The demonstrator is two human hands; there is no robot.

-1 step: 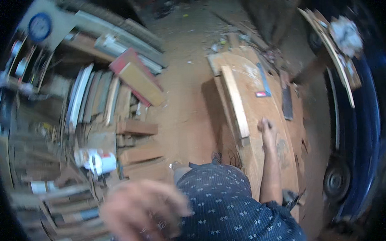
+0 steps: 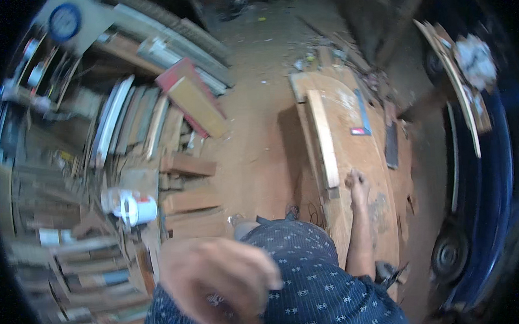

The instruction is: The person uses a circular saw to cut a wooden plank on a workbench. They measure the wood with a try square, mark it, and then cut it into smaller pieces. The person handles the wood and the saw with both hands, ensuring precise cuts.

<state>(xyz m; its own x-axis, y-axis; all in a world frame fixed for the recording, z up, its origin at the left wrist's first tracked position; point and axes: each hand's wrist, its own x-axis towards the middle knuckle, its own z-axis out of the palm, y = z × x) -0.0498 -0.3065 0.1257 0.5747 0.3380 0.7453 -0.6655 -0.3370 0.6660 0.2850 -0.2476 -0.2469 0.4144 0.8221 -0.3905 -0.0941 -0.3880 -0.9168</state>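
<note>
My left hand [image 2: 221, 279] is a blurred shape close to the camera, in front of my dark patterned shirt; its fingers are smeared. My right hand [image 2: 357, 182] is over the plank workbench [image 2: 360, 215], fingers curled around what may be a small dark item, too small to name. Just left and forward of it lies a pale squared timber [image 2: 322, 137] along the bench's left edge. Farther up the bench is a blue tool with a red end [image 2: 360, 130], like a square. A dark strip [image 2: 391, 144] lies beside the bench top on the right.
Stacked boards [image 2: 121, 116], a red panel [image 2: 197, 121], a white bucket [image 2: 143, 211] and cluttered shelves [image 2: 41, 70] line the left. A dusty floor aisle [image 2: 253, 150] runs ahead. Offcuts [image 2: 324, 52] lie beyond the bench. A blue car [image 2: 493, 204] and leaning boards [image 2: 447, 78] stand on the right.
My left hand has moved to the right across my shirt, and my right hand sits slightly lower in the picture. The surroundings have shifted a little with the head's movement.
</note>
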